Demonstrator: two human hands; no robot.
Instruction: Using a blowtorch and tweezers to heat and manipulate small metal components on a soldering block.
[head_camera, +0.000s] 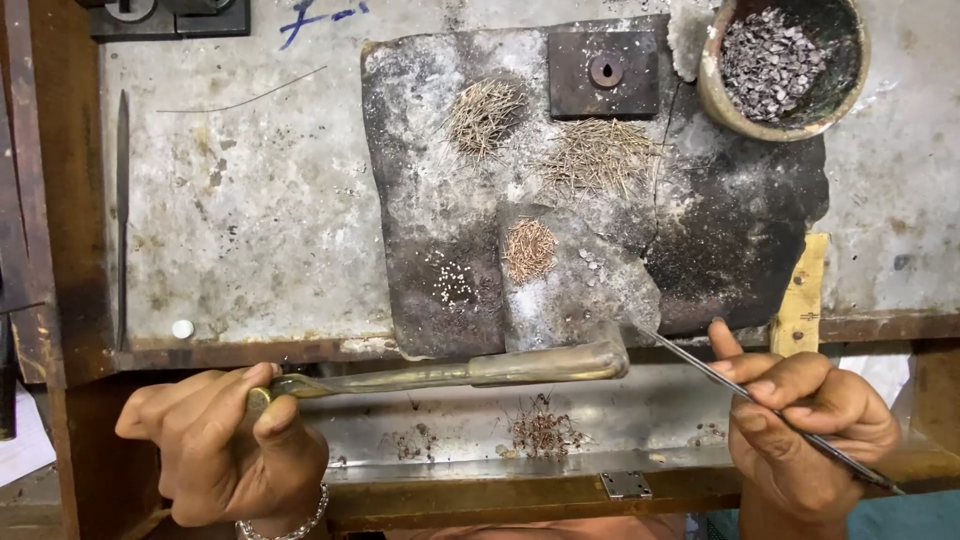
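Here, the person's left hand (225, 440) is closing its fingers around the end of a long metal handle (420, 376), holding it level so that the flat, ash-grey plate (580, 285) at its far end is lying on the scorched dark slab (720, 220) and keeping its load from sliding. On that plate a small heap of short copper-coloured wire bits (528, 249) is sitting beside a few pale beads (590, 262). The right hand (810, 425) is pinching slim steel tweezers (745, 397) between thumb and fingers, pen-fashion, with the fine tip resting at the plate's lower right edge, presumably for picking at tiny pieces. Further up the slab, two looser tufts of straw-coloured wire bits (598, 155) are lying apart from a cluster of tiny white beads (452, 281), a judged sorting by kind. A square rusty block (603, 72) with a centre hole is sitting at the slab's top, and a round clay bowl (712, 85) of grey metal flakes is standing at the upper right. A slender file (122, 210) is lying along the left of the pitted, whitish bench (250, 210). Below, a metal tray (480, 440) is catching reddish scraps.
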